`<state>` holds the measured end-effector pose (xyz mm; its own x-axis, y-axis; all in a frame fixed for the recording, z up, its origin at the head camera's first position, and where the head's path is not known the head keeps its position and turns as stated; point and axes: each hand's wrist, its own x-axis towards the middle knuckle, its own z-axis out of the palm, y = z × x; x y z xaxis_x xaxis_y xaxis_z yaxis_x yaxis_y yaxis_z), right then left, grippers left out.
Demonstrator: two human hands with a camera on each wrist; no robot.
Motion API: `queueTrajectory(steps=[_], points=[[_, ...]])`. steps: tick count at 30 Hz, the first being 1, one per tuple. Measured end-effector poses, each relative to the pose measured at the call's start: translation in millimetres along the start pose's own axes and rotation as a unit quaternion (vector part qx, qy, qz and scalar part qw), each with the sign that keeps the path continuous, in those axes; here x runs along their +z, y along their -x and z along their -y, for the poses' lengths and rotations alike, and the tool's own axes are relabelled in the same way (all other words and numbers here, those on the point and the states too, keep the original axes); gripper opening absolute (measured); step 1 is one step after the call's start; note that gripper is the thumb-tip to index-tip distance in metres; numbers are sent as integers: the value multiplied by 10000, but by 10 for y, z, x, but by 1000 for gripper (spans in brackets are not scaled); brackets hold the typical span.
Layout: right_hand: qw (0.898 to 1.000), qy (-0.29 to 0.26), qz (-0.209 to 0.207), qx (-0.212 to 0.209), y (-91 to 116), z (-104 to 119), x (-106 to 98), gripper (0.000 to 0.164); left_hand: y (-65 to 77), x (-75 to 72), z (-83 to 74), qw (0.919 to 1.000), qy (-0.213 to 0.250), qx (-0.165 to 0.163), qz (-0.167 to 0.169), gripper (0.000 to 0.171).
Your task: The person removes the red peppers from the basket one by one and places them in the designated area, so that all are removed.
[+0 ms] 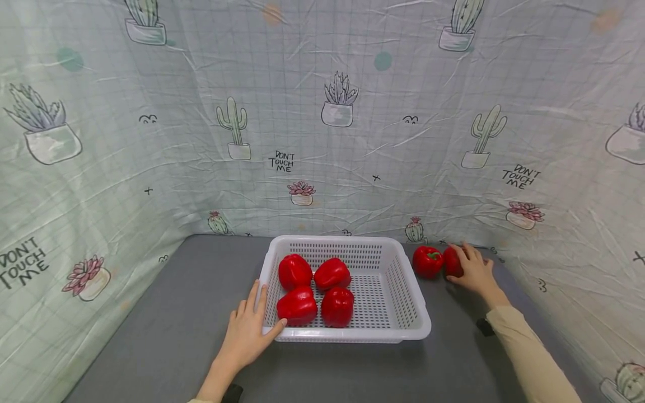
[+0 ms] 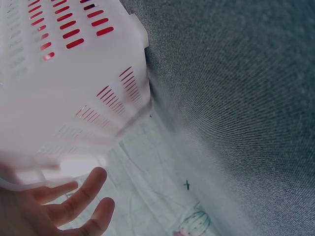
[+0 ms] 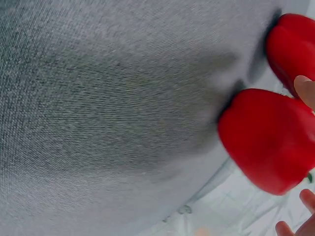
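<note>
Several red bell peppers (image 1: 338, 307) lie in the left part of a white perforated plastic basket (image 1: 353, 335). My left hand (image 1: 247, 330) rests against the basket's left rim, its fingers spread along that side and the thumb at the front corner. Right of the basket, my right hand (image 1: 475, 273) reaches around a red bell pepper (image 3: 270, 140), which it partly hides in the head view. In the right wrist view the thumb (image 3: 306, 91) is at this pepper's edge, while the fingertips (image 3: 308, 197) stand apart from it. Another bell pepper (image 1: 428, 262) with a green stem sits beside it.
Everything stands on a dark grey table (image 1: 161, 313). Behind and at both sides hangs a pale sheet (image 1: 322, 207) printed with cacti and lettering. The basket's right part shows its bare grid floor.
</note>
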<state>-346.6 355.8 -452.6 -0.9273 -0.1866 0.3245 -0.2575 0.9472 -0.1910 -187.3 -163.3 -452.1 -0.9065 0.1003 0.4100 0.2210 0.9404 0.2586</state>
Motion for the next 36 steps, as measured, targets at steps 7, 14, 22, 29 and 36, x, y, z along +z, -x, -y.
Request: queueTrajectory(steps=[7,14,22,29,36], points=[[9994,91,-151,-301,5,168,-102,84,-1,1,-5,10000,-18,31,-39,81],[9971,113,-423,-627,94,459,-175,79,21,3,-20,10000,-34,49,17,80],[9921,-90,-612,-1088,221,875,-257,70,11,0,-19,10000,-47,67,-13,80],[9889,-188,-588,-1352,360,1174,-333,68,7,-3,-14,10000,-40,11,41,80],[9849,-263,-602,-1600,456,1405,-383,70,4,3,-1,10000,-32,16,9,80]])
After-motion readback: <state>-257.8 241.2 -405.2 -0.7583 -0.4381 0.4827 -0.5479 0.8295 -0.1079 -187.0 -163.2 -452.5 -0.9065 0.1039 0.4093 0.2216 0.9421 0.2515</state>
